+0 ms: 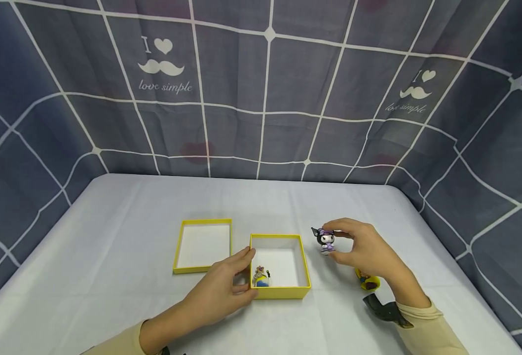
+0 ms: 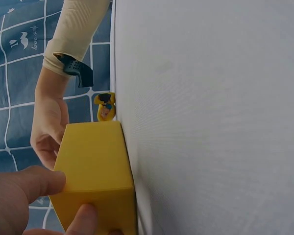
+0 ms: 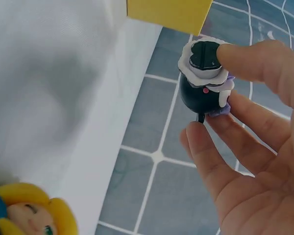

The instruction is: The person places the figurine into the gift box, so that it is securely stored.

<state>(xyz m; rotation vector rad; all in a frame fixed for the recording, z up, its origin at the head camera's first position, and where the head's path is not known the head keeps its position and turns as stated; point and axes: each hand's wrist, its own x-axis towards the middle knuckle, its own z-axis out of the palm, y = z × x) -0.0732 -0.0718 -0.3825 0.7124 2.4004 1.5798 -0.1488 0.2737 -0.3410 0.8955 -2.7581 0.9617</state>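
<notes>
A small figurine [image 1: 325,240] with a black hood, a white face and purple parts is pinched between the thumb and fingers of my right hand [image 1: 367,246]. It hangs in the air right of an open yellow box [image 1: 283,293]; the right wrist view shows the round base of the figurine [image 3: 206,58]. My left hand [image 1: 218,286] holds the box at its left side, thumb by the front corner and fingers along the left wall. Inside, at the front left corner, stands another figurine [image 1: 261,277] with a blue and yellow lower part.
Left of the box lies its yellow-rimmed lid [image 1: 203,241], white inside facing up. A yellow figurine [image 1: 369,283] rests on the white table [image 1: 110,256] beneath my right forearm, partly covered by it. Behind the table hangs a grey checked curtain [image 1: 234,133].
</notes>
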